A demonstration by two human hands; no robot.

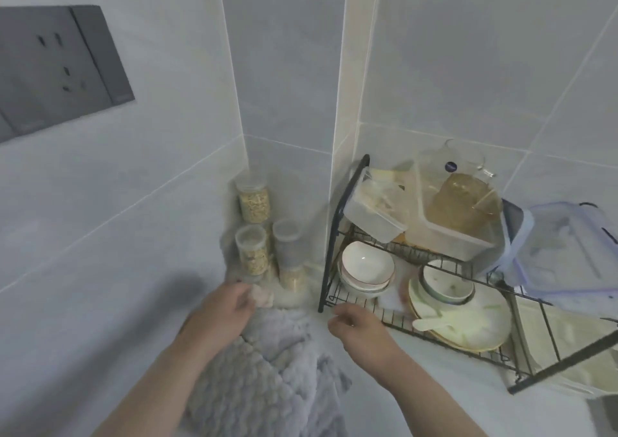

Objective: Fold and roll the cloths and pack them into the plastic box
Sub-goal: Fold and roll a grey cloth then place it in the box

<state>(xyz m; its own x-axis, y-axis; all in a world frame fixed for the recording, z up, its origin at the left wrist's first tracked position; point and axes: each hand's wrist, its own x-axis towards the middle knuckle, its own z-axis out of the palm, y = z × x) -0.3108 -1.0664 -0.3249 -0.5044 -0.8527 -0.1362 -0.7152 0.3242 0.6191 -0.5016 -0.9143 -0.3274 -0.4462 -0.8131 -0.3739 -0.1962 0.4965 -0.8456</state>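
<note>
Progress: early, by judgement; grey cloth (267, 376) lay rumpled and unrolled on worktop (434, 386); plastic box (565, 252) at dish rack's (329, 252) right end, contents unclear | Hands: left hand (224, 313) at cloth's far edge, grip not discernible; right hand (357, 326) loosely curled, empty | Clearance: jars (254, 249) and rack close beyond the cloth; room at near right.

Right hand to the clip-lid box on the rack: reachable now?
Probably yes: right hand looks empty by the dish rack's front corner; the clip-lid box sits exposed on the upper tier's right end.
</note>
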